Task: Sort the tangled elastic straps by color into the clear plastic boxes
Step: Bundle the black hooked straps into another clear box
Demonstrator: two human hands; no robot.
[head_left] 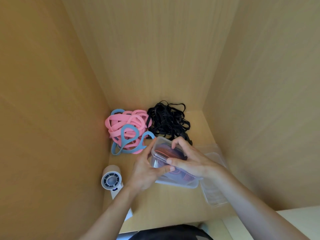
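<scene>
A clear plastic box with dark red and purple straps inside is held tilted above the wooden surface. My left hand grips its left side, thumb on the near wall. My right hand grips its right side, fingers curled over the lid edge. Under it lies a second clear box that also holds red and purple straps. In the back left corner sits a tangle of pink straps wound with blue straps. A pile of black straps lies to its right.
A small white handheld fan stands at the left front. Clear plastic lids or trays lie at the right. Wooden walls enclose the surface on the left, back and right.
</scene>
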